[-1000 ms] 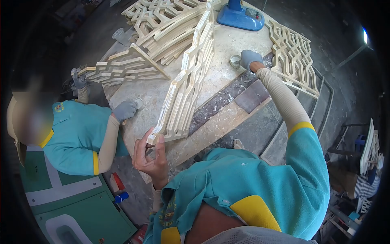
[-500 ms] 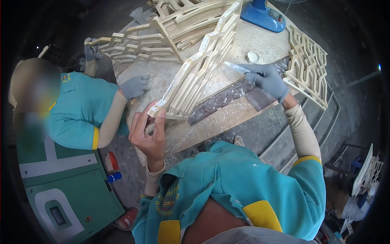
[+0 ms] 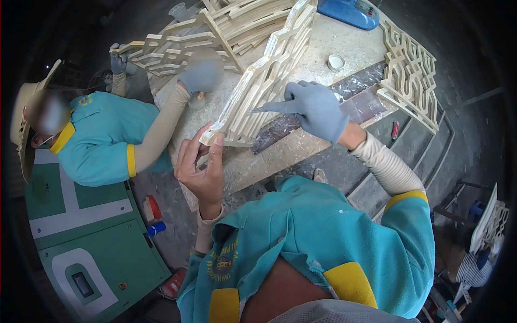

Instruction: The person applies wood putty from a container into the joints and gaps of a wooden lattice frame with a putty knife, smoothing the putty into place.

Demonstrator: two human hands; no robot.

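My left hand, bare, pinches the near corner of a pale wooden lattice panel between thumb and fingers. The panel slants away from me over the table, with white filler smeared along its upper edge. My right hand, in a grey glove, is beside the panel's right side. Its fingers are closed round a slim tapered tool whose tip points left, overlapping the slats; most of its handle is hidden by the glove. A small round tub of white paste stands on the table beyond my right hand.
At left a co-worker in grey gloves handles another lattice panel. Stacked wooden pieces lie at the back, near a blue base. One lattice overhangs the table's right edge. A green cabinet stands lower left.
My right hand has swung left from over the table to the panel's side, tool tip now at the slats. The co-worker's near hand has risen toward their panel. My left hand keeps its hold.
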